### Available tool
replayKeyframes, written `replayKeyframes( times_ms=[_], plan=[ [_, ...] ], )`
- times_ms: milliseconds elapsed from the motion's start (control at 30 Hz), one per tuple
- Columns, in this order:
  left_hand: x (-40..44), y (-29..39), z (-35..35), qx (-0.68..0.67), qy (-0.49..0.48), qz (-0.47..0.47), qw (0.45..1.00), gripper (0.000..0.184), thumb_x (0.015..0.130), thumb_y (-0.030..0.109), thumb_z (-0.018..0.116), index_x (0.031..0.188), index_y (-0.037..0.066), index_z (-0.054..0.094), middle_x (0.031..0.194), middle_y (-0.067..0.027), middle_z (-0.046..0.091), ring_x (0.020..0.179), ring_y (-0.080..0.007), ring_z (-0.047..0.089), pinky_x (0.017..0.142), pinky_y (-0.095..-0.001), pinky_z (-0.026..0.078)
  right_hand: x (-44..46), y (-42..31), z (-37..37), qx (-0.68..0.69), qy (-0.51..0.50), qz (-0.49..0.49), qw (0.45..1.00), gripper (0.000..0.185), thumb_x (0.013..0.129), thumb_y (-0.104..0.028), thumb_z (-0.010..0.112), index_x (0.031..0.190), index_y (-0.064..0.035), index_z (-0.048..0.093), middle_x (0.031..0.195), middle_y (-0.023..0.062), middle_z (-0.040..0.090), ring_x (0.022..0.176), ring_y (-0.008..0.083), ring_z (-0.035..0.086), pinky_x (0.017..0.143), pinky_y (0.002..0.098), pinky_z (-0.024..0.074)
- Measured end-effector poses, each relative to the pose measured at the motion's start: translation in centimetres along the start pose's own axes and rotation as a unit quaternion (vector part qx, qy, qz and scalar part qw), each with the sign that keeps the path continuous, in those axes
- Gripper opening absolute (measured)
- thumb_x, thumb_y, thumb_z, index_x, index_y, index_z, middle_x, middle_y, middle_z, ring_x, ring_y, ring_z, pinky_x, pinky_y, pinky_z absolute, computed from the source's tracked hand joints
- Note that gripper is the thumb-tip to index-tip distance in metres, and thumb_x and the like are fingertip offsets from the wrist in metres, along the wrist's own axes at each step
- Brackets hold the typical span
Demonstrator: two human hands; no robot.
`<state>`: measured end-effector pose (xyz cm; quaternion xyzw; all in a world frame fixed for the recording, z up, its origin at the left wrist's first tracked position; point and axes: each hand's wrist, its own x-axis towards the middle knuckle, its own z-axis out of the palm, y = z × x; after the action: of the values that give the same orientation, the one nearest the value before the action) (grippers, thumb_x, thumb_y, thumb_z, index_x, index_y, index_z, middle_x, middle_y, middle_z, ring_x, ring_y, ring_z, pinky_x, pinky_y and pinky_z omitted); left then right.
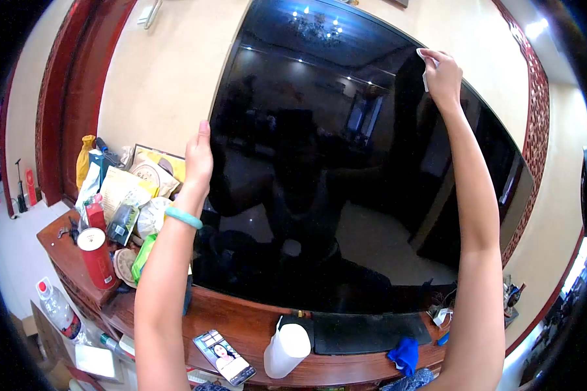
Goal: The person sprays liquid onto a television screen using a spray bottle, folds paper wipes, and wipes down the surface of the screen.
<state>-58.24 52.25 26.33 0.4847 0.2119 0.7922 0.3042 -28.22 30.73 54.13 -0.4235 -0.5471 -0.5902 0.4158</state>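
A large black television [319,169] fills the middle of the view, its dark screen reflecting a person and ceiling lights. At its top edge, toward the right, my right hand [442,75] pinches a white wipe [425,70] against the frame. My left hand [199,153] is at the television's left edge, thumb pointing up, its other fingers hidden behind the edge. A turquoise bangle [184,217] circles my left wrist.
The wooden cabinet [241,301] below holds a phone [224,356], a white paper roll [287,350], a black panel [368,333] and a blue cloth [406,355]. Packages and a red canister [98,259] crowd the left side. A plastic bottle [60,309] stands lower left.
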Motion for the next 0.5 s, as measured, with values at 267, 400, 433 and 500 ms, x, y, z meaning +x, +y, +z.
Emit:
replayKeyframes(
  times_ms=[267,400,433,500],
  plan=[
    [-1.1,2.2,-0.7,0.03,0.005,0.006,1.0,0.053,0.1,0.042,0.044,0.121,-0.005,0.054,0.118,-0.0162,0.058,0.105,-0.0225,0.055,0.096,-0.0342,0.04,-7.3,-3.1,-5.3,0.729,-0.18,0.264,0.605,0.025,0.093,-0.009,0.055,0.117,-0.0002,0.057,0.107,0.01,0.066,0.095,0.0181,0.065,0.086,0.0338,0.0543],
    [-2.1,5.0,-0.1,0.063,0.088,0.129,0.986,0.029,0.095,0.022,0.057,0.116,0.002,0.057,0.107,-0.0084,0.058,0.101,-0.0171,0.055,0.088,-0.0291,0.044,-10.6,-3.8,-6.7,0.839,-0.253,0.239,0.418,0.034,0.094,-0.012,0.053,0.124,0.0054,0.048,0.118,0.0202,0.059,0.102,0.0272,0.064,0.086,0.0348,0.0575],
    [-3.9,7.8,1.1,0.061,0.046,0.177,0.981,0.027,0.094,0.019,0.058,0.116,0.003,0.057,0.106,-0.0054,0.057,0.098,-0.0135,0.053,0.087,-0.0254,0.042,-11.2,-4.6,-7.6,0.85,-0.258,0.235,0.394,0.034,0.094,-0.01,0.054,0.123,0.0055,0.048,0.118,0.0215,0.058,0.101,0.0283,0.065,0.087,0.0355,0.0579],
    [-8.2,13.6,3.4,0.004,-0.102,0.208,0.973,0.026,0.092,0.015,0.061,0.116,0.004,0.059,0.102,-0.0008,0.058,0.093,-0.0071,0.05,0.085,-0.0202,0.04,-12.4,-5.8,-9.0,0.819,-0.244,0.27,0.443,0.039,0.093,-0.012,0.056,0.126,0.0055,0.046,0.12,0.0222,0.058,0.103,0.0282,0.064,0.085,0.0344,0.0581]
  ],
)
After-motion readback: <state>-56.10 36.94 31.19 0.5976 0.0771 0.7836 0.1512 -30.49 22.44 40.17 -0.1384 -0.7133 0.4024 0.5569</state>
